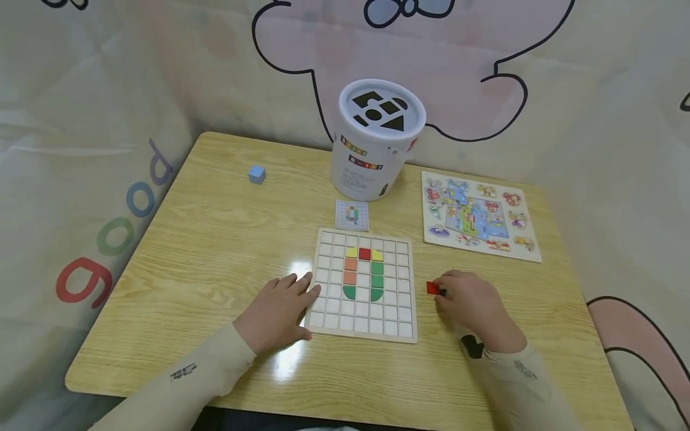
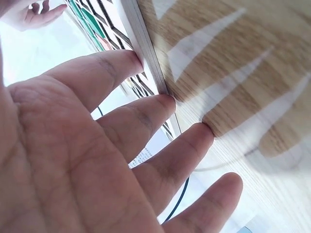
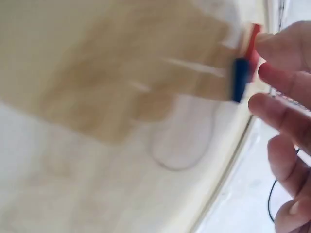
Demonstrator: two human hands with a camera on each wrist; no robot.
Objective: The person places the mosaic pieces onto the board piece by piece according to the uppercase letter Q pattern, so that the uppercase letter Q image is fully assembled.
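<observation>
A white grid board (image 1: 361,324) with a wooden frame lies on the table. Colored tiles form a ring on it: a red square (image 1: 365,254) at the top between two yellow pieces, orange squares (image 1: 350,278) down the left, green tiles (image 1: 377,281) down the right and curved green ones at the bottom. My left hand (image 1: 281,311) rests with spread fingers at the board's left edge, its fingertips touching frame and tabletop in the left wrist view. Right of the board, my right hand (image 1: 471,302) pinches a red tile (image 3: 252,43) together with a dark blue piece (image 3: 239,80).
A pattern card (image 1: 352,215) lies just behind the board. Farther back stands a white bucket (image 1: 360,173) with shape holes in its lid. A blue cube (image 1: 257,175) sits at the back left, a picture puzzle board (image 1: 480,216) at the back right. Patterned fabric (image 1: 226,66) hangs behind the table.
</observation>
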